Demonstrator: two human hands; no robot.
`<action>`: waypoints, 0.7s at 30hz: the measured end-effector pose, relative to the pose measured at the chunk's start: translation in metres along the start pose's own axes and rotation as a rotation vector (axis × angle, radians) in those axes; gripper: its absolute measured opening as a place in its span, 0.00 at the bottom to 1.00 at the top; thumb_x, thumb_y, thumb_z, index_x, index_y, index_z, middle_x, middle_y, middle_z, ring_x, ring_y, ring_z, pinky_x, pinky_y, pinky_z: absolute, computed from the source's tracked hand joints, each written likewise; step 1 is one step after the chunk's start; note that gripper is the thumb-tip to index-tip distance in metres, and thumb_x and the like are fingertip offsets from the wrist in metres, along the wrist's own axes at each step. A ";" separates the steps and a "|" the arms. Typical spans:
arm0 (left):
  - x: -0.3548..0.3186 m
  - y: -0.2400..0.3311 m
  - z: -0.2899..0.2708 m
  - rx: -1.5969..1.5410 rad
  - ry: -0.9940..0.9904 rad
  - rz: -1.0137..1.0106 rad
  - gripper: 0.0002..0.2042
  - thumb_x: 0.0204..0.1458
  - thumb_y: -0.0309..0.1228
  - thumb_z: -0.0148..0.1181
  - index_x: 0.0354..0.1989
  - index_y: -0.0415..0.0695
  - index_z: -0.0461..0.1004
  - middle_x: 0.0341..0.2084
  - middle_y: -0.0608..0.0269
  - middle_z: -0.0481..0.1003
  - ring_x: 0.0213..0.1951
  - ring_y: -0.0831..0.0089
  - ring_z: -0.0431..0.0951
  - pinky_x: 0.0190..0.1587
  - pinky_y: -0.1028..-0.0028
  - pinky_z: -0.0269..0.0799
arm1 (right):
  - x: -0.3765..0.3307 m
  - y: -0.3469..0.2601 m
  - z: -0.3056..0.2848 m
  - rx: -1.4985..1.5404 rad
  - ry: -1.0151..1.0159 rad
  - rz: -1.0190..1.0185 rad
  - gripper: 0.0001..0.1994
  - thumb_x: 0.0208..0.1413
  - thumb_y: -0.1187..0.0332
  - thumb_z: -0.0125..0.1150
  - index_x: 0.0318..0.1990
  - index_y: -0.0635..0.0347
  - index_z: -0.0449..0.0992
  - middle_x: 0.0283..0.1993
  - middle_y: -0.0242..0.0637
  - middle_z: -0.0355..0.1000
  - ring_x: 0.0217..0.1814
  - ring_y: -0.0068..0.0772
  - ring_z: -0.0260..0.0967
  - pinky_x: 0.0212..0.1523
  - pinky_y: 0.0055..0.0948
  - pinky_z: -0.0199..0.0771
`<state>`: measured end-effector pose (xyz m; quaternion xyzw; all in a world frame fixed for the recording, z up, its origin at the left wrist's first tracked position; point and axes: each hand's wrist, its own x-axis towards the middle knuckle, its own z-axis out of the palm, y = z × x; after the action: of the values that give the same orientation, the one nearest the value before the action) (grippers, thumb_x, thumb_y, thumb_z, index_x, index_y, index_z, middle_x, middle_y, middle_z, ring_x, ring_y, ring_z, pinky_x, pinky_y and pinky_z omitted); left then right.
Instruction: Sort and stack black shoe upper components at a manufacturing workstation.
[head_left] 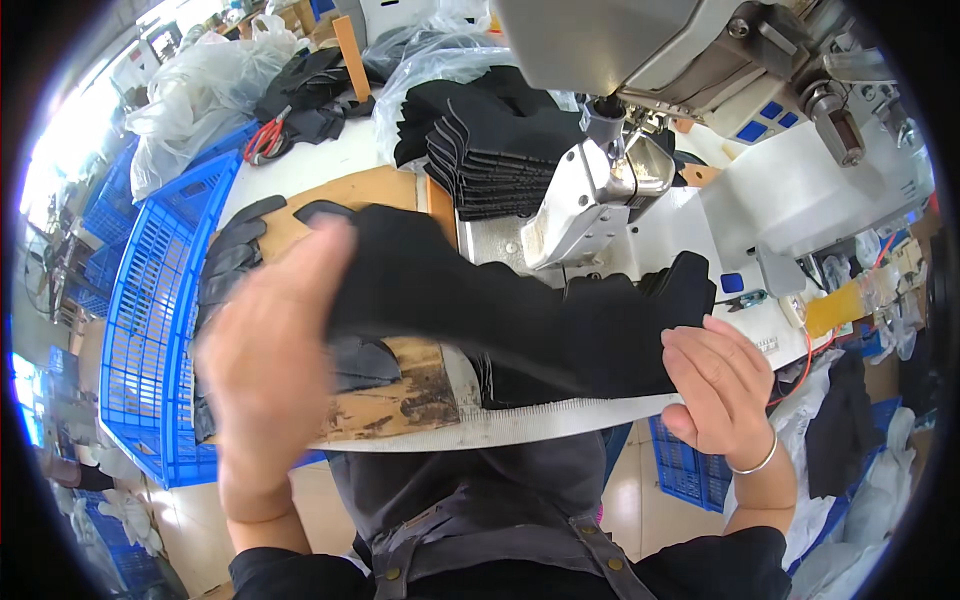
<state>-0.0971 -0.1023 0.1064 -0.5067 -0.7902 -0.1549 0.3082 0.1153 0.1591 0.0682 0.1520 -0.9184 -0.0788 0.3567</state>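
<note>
From the head camera, the left hand (275, 350) is coming out pretty blurry, but it's pinching the left end of a long piece of black cloth (450, 290), thumb on the near edge, and that end is hanging up over a brown board (385, 405). The cloth is stretching right across the front of the tabletop (325, 160), passing just in front of a sewing machine (600, 190), with more black layers showing at its right end.

The right hand (720, 385) is sitting at that right end, fingers lying close together against the cloth and the thumb sticking out a bit lower. Honestly can't tell if that grip is actually pinching anything or just resting there. A bracelet (755, 455) is circling that wrist.

Around all this, a neat stack of black pieces (500, 150) is sitting behind, left of the machine head. Some dark scraps (230, 262) are lying along the board's left side, and a blue crate (150, 340) is standing just beyond them. Red-handled scissors (267, 140) are lying further back, near a big clear plastic bag (215, 90). Down low on the right, another blue basket (690, 465) is peeking out below the tabletop edge.
</note>
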 end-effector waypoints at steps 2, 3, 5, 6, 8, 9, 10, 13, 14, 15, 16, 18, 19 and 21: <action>0.005 -0.033 -0.003 0.101 0.167 -0.070 0.23 0.44 0.14 0.51 0.51 0.39 0.73 0.43 0.51 0.77 0.43 0.57 0.79 0.44 0.66 0.73 | -0.012 -0.002 0.015 0.073 0.053 0.129 0.11 0.45 0.75 0.61 0.39 0.65 0.76 0.39 0.44 0.76 0.39 0.41 0.76 0.41 0.35 0.79; 0.017 -0.041 0.001 0.223 0.158 -0.152 0.23 0.44 0.15 0.52 0.52 0.41 0.72 0.42 0.52 0.77 0.42 0.58 0.79 0.43 0.66 0.73 | -0.016 -0.004 0.022 0.070 0.052 0.132 0.11 0.45 0.75 0.61 0.39 0.65 0.76 0.39 0.44 0.76 0.39 0.41 0.76 0.41 0.35 0.79; 0.049 -0.059 0.015 0.389 0.190 -0.131 0.23 0.44 0.17 0.54 0.53 0.43 0.71 0.40 0.54 0.78 0.40 0.59 0.79 0.40 0.66 0.74 | -0.019 -0.005 0.031 0.137 0.023 0.209 0.15 0.41 0.79 0.62 0.40 0.65 0.75 0.41 0.43 0.75 0.43 0.44 0.75 0.43 0.34 0.78; 0.067 -0.074 0.029 0.426 0.232 -0.019 0.22 0.45 0.19 0.54 0.52 0.44 0.70 0.39 0.56 0.78 0.40 0.59 0.79 0.39 0.67 0.74 | -0.020 -0.007 0.036 0.198 0.011 0.228 0.16 0.41 0.78 0.62 0.41 0.65 0.75 0.43 0.43 0.75 0.45 0.45 0.74 0.43 0.33 0.78; 0.109 -0.073 0.075 0.394 0.198 0.080 0.08 0.46 0.23 0.53 0.36 0.44 0.68 0.29 0.59 0.75 0.36 0.63 0.79 0.36 0.69 0.76 | -0.023 -0.011 0.046 0.223 0.013 0.233 0.16 0.41 0.78 0.62 0.42 0.65 0.75 0.43 0.43 0.75 0.45 0.45 0.74 0.44 0.34 0.77; 0.131 -0.047 0.097 0.465 0.049 -0.004 0.06 0.44 0.24 0.55 0.30 0.45 0.66 0.27 0.60 0.74 0.34 0.68 0.79 0.35 0.70 0.77 | -0.026 -0.012 0.050 0.236 0.011 0.266 0.16 0.41 0.78 0.62 0.42 0.65 0.75 0.43 0.43 0.75 0.44 0.45 0.74 0.44 0.35 0.77; 0.141 -0.035 0.115 0.441 0.165 0.205 0.06 0.45 0.27 0.56 0.32 0.44 0.68 0.28 0.62 0.74 0.34 0.71 0.79 0.34 0.72 0.76 | -0.028 -0.014 0.052 0.246 -0.005 0.293 0.16 0.41 0.78 0.62 0.42 0.65 0.75 0.44 0.43 0.74 0.44 0.45 0.74 0.44 0.35 0.77; 0.149 0.002 0.154 0.148 -0.013 0.329 0.08 0.47 0.29 0.56 0.36 0.43 0.74 0.33 0.63 0.76 0.39 0.69 0.78 0.41 0.71 0.72 | -0.028 -0.016 0.056 0.251 -0.007 0.283 0.16 0.40 0.78 0.62 0.42 0.65 0.74 0.44 0.43 0.74 0.44 0.45 0.73 0.44 0.35 0.77; 0.144 0.007 0.165 0.161 0.080 0.401 0.09 0.48 0.29 0.55 0.37 0.43 0.74 0.34 0.62 0.76 0.40 0.68 0.78 0.43 0.70 0.71 | -0.027 -0.017 0.057 0.274 0.006 0.301 0.15 0.39 0.79 0.62 0.40 0.65 0.75 0.45 0.42 0.74 0.45 0.44 0.73 0.44 0.35 0.76; 0.143 0.016 0.169 0.159 0.171 0.483 0.09 0.48 0.29 0.55 0.38 0.43 0.74 0.36 0.62 0.76 0.41 0.68 0.77 0.45 0.69 0.70 | -0.028 -0.017 0.057 0.266 -0.001 0.310 0.15 0.39 0.79 0.62 0.40 0.65 0.75 0.45 0.42 0.74 0.45 0.44 0.73 0.44 0.35 0.76; 0.144 0.017 0.171 0.149 0.172 0.486 0.09 0.48 0.29 0.55 0.38 0.43 0.74 0.36 0.62 0.76 0.41 0.68 0.77 0.45 0.69 0.70 | -0.029 -0.016 0.057 0.265 -0.009 0.318 0.15 0.38 0.79 0.62 0.39 0.65 0.75 0.44 0.41 0.74 0.45 0.44 0.73 0.43 0.35 0.76; 0.143 0.011 0.167 0.078 -0.102 0.507 0.12 0.49 0.28 0.53 0.42 0.43 0.75 0.40 0.61 0.77 0.44 0.67 0.77 0.48 0.67 0.69 | -0.030 -0.016 0.057 0.271 -0.018 0.324 0.15 0.37 0.79 0.62 0.38 0.65 0.75 0.44 0.41 0.74 0.45 0.44 0.74 0.43 0.35 0.76; 0.141 0.010 0.170 0.079 -0.108 0.503 0.12 0.49 0.28 0.53 0.42 0.43 0.75 0.40 0.61 0.77 0.44 0.67 0.77 0.48 0.67 0.69 | -0.030 -0.015 0.057 0.267 -0.013 0.324 0.15 0.37 0.80 0.62 0.37 0.65 0.75 0.44 0.41 0.74 0.45 0.44 0.74 0.42 0.35 0.76; 0.136 0.006 0.172 -0.161 -0.147 0.498 0.14 0.50 0.27 0.52 0.46 0.43 0.74 0.43 0.62 0.77 0.47 0.68 0.77 0.51 0.67 0.67 | -0.029 -0.015 0.060 0.286 -0.005 0.310 0.14 0.37 0.80 0.62 0.37 0.65 0.76 0.44 0.41 0.74 0.44 0.44 0.74 0.42 0.35 0.76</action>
<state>-0.1887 0.0926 0.0622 -0.7183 -0.6465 -0.0993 0.2371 0.0977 0.1569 0.0021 0.0576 -0.9335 0.1078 0.3370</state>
